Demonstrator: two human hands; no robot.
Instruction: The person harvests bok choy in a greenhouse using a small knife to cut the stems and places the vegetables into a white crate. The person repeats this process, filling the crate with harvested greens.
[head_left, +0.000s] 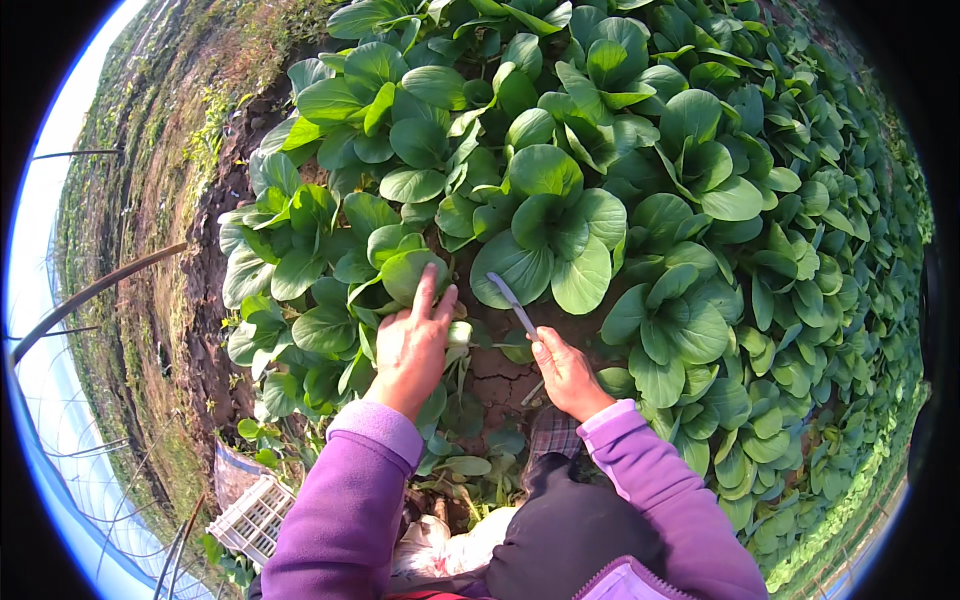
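Note:
My left hand (412, 349) is on a head of bok choy (406, 276), its index finger stretched over a round green leaf. The pale stem base (459, 334) shows just right of my fingers, and the thumb side of the grip is hidden. In my right hand (566, 373) is a narrow knife (512, 304) with a slightly curved blade. Its tip points up and left, over a broad leaf of a large standing bok choy plant (551, 217). Between my hands, cracked bare soil (495, 386) shows.
Dense bok choy plants (690, 322) spread ahead and to the right. A white plastic crate (255, 517) stands at the lower left, by a bent hoop (97, 289) at the bed's edge. Loose leaves (465, 466) and a whitish bag (450, 547) lie near my legs.

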